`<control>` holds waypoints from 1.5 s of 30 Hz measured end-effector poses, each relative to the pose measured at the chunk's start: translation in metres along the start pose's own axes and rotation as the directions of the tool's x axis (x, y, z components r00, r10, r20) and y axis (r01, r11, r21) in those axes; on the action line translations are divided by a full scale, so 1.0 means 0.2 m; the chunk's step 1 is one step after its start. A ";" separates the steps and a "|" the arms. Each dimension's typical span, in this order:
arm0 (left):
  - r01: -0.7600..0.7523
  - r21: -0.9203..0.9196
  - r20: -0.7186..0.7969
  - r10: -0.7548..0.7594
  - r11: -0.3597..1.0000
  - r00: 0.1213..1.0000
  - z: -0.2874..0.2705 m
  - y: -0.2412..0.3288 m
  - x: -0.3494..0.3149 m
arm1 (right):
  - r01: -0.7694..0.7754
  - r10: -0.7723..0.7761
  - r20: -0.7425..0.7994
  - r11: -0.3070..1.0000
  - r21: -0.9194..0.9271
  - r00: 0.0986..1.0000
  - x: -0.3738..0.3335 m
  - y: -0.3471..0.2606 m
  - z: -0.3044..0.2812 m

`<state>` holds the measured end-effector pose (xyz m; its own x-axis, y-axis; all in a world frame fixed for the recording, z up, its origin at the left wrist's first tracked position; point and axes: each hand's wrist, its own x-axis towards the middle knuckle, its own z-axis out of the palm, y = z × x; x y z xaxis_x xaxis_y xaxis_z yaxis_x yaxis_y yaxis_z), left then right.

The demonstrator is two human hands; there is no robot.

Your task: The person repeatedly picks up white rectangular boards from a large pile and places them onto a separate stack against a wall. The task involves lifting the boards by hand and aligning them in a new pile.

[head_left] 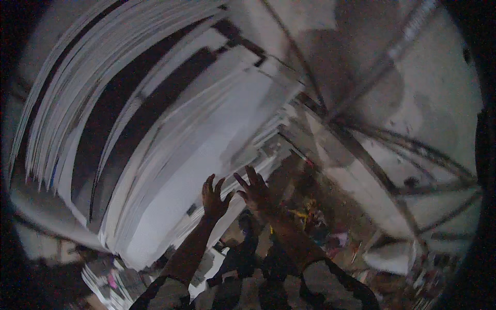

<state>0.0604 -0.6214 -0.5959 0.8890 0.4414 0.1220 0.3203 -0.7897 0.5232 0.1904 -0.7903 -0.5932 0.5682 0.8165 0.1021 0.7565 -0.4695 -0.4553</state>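
Observation:
My left hand (215, 200) is raised with its fingers apart and holds nothing. Close beside it on the right, my right hand (254, 194) also has its fingers spread, with nothing in them. In front of both hands lies a large stack of what look like white and grey sheets (181, 165), with dark bands between some layers. The hands overlap the stack's near right edge in the view; whether they touch it I cannot tell. The picture is dim and smeared by motion.
Thin bars or poles (356, 160) run across the right side, beside a pale wall (439, 108). Colourful scraps (310, 214) lie on the brown floor right of my arms. A pale rounded object (390, 257) sits at lower right, more sheets (111, 287) at lower left.

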 end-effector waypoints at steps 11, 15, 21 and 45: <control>-0.305 -0.442 0.415 0.494 0.844 0.764 0.76 0.85 -0.17 | -0.527 0.500 -0.167 0.813 -0.247 0.850 -1.09 0.41 -0.12; -0.445 -0.431 0.512 0.619 0.785 0.596 1.07 0.90 -0.33 | -0.738 0.736 -0.100 0.674 0.021 0.670 -1.45 0.40 -0.10; -0.277 -0.593 0.616 0.648 0.756 0.449 1.29 1.23 -0.49 | -0.876 0.959 -0.015 0.266 0.402 0.284 -1.80 0.44 -0.07; -0.235 -0.495 0.813 0.351 0.837 -0.465 2.02 0.83 -1.50 | -0.266 0.567 0.155 -0.588 0.764 -0.809 -2.39 -0.34 1.08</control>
<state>-0.0207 -1.0560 -0.8860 -0.0347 -0.8285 -0.5590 -0.1027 -0.5534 0.8266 -0.2026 -1.0755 -0.8029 -0.0807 -0.8749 -0.4775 -0.8432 0.3154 -0.4354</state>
